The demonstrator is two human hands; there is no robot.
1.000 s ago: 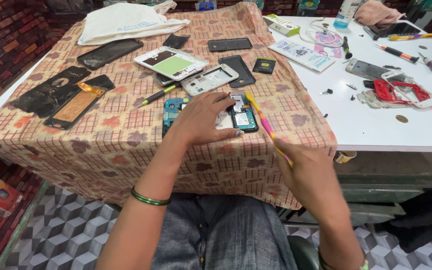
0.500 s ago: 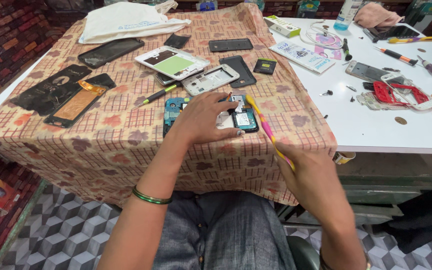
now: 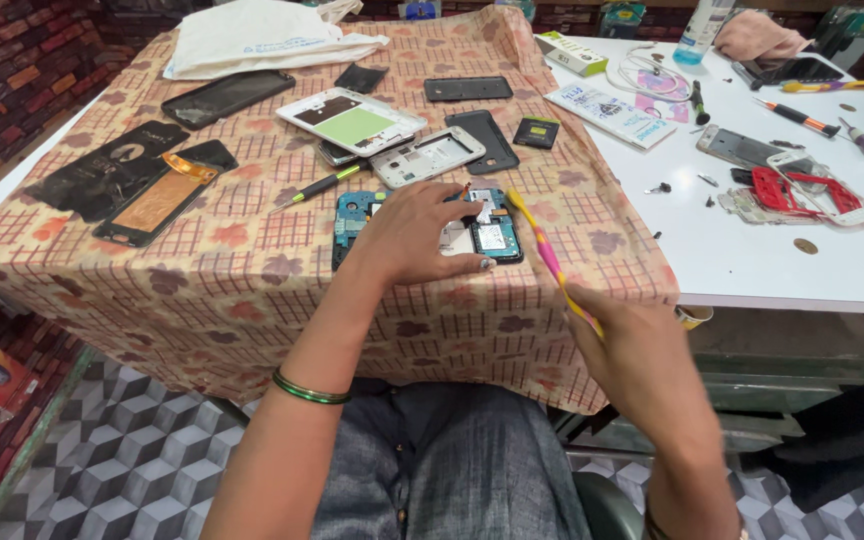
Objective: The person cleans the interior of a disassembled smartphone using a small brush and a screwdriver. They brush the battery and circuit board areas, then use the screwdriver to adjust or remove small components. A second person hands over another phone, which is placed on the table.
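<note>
Looking down from the head view, we have one camera only, so one pass

Left hand (image 3: pixel 422 235) lies flat over the opened phone (image 3: pixel 422 228), fingers spread and pressing down on it, not wrapped around it. We read that as pinning the board so it can't slide on the cloth. The phone sits near the front edge of the patterned tablecloth (image 3: pixel 202 290), roughly mid-width, blue-green board showing at both sides of the hand. A green bangle (image 3: pixel 310 388) sits on that forearm

Right hand (image 3: pixel 637 355) is closed narrowly around the lower end of a yellow-pink pry tool (image 3: pixel 550 262). The tool runs up and left, its tip reaching the right end of the phone, just beside the left fingertips. Whether the tip touches the board we can't tell. The hand itself hangs off the front edge of the table, clear of the cloth

Around it on the cloth: a white phone frame (image 3: pixel 428 156) just behind the phone, a green-and-black screwdriver (image 3: pixel 318 187) to its left, a white frame with a green panel (image 3: pixel 350 120) further back, a dark back cover (image 3: pixel 484 140), and a small battery (image 3: pixel 535 132). Black screen parts (image 3: pixel 122 175) lie toward the left edge, a white cloth bag (image 3: pixel 257 35) at the far left corner. Parts look fanned out within reach, likely by order of removal

The white table (image 3: pixel 752 260) to the right carries a red phone frame (image 3: pixel 802 192), more screwdrivers and loose screws, well apart from both hands
</note>
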